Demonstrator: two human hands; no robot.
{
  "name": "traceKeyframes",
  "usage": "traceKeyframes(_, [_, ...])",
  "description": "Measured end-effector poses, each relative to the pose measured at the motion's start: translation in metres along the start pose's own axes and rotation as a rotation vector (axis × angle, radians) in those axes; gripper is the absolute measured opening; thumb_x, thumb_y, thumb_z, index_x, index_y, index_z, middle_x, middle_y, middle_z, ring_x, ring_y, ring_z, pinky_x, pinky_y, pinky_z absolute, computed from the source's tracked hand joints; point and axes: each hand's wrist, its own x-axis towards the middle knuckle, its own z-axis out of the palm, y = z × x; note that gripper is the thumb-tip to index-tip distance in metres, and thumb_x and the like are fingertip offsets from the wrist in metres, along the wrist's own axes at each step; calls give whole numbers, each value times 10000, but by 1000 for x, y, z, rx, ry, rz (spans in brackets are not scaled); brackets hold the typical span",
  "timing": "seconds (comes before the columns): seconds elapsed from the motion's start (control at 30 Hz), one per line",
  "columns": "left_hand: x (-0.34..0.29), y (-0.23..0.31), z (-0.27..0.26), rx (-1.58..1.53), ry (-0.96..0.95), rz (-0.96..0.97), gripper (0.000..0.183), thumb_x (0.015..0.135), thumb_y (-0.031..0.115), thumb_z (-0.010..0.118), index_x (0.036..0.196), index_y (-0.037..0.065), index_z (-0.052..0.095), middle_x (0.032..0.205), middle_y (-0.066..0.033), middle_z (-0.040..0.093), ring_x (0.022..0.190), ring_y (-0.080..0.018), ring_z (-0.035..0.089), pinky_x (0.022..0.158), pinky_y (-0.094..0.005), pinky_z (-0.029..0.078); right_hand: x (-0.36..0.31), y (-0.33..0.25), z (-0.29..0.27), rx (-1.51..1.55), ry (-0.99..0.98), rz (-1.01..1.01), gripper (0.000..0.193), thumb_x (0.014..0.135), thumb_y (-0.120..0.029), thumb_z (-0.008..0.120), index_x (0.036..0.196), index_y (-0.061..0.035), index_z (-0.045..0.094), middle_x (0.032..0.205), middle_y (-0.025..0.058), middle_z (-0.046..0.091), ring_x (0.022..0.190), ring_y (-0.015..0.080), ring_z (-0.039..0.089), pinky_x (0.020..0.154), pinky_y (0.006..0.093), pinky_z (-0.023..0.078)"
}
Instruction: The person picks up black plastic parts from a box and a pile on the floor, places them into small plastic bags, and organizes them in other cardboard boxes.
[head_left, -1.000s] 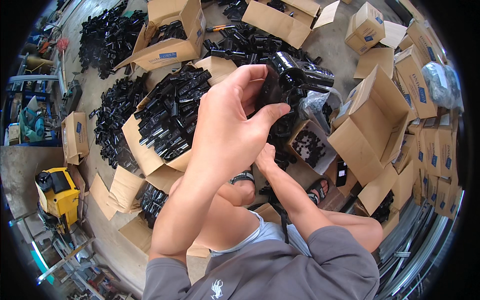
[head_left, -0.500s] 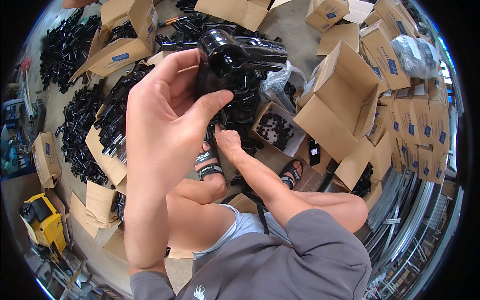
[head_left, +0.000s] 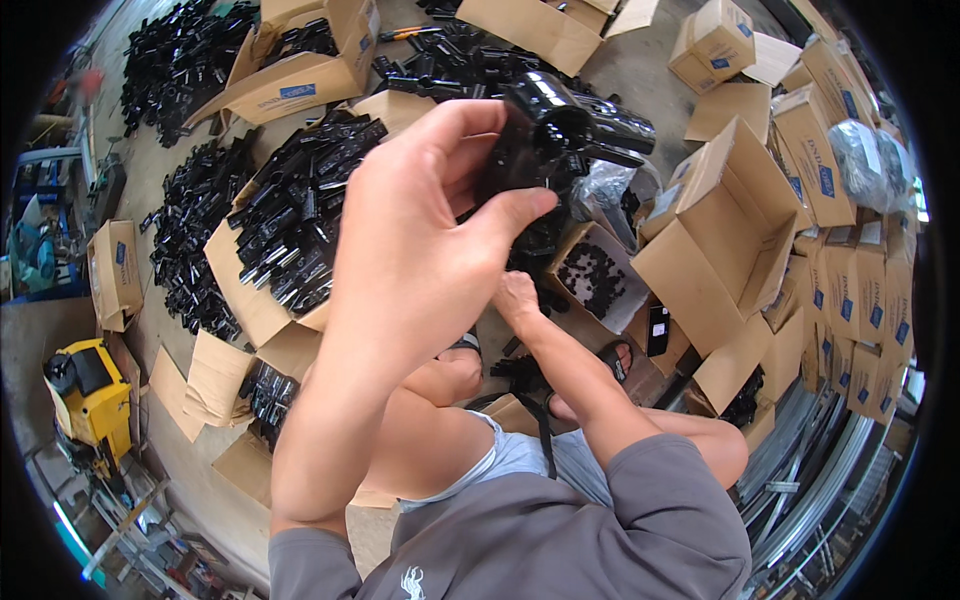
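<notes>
My left hand (head_left: 425, 220) is raised close to the view, its thumb and fingers closed around a glossy black tubular fitting (head_left: 560, 112). The fitting has a wide round opening and a forked or double tube reaching to the right. Below and beyond it, my right hand (head_left: 516, 294) is low over the floor between my legs, with its fingers curled. My left hand partly covers those fingertips, so what they hold is hidden. An open carton with small black pieces (head_left: 592, 280) lies just right of my right hand.
Piles of black fittings (head_left: 200, 250) cover the floor at left, some on flattened cardboard (head_left: 235, 270). A large open carton (head_left: 690, 255) stands at right beside a phone (head_left: 657, 331). Stacked cartons (head_left: 845, 290) line the far right; a yellow machine (head_left: 95, 390) is at left.
The whole view has shifted, so the surroundings appear further right and slightly lower. My left hand still holds the black fitting up; the right hand's extended index finger now looks curled.
</notes>
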Motion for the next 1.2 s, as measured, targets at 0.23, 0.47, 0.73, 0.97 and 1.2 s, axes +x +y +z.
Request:
traceKeyframes(0.23, [-2,10,-2,30,-15,39,431,868,-96,712,1280,-91,584,1134,-124,736,1031,-118,684,946,-278,555,-19,-25,-11,280,113,-28,129,907,-145,618,1007,-65,640,925,138,739,803,323,762,652,437,611])
traceKeyframes(0.47, [-4,10,5,19,-28,-45,456,871,-91,715,1303,-89,571,1113,-117,734,1006,-110,678,920,-273,560,-14,-25,1,447,228,-41,142,895,-72,586,1030,-88,628,1016,127,675,990,329,694,808,443,580])
traceKeyframes(0.73, [1,13,4,-159,-59,-110,475,870,-90,728,1315,-47,570,1146,-83,721,1050,-115,672,965,-289,545,-12,-20,17,265,193,-152,156,876,-102,607,1031,-94,624,1004,133,711,936,314,724,765,444,593])
traceKeyframes(0.97, [3,21,11,-61,-40,-60,479,866,-113,722,1312,-104,548,1195,-129,712,1076,-133,672,969,-294,555,-54,-12,-24,600,422,-32,136,954,-142,620,1048,-57,670,968,158,694,913,329,702,767,445,580])
traceKeyframes(1.2, [-11,21,11,24,-51,39,460,856,-122,726,1291,-85,580,1189,-121,722,1070,-125,676,961,-303,564,-113,28,-247,1359,991,195,115,967,-33,677,1080,-11,683,1034,101,667,879,147,650,755,264,511])
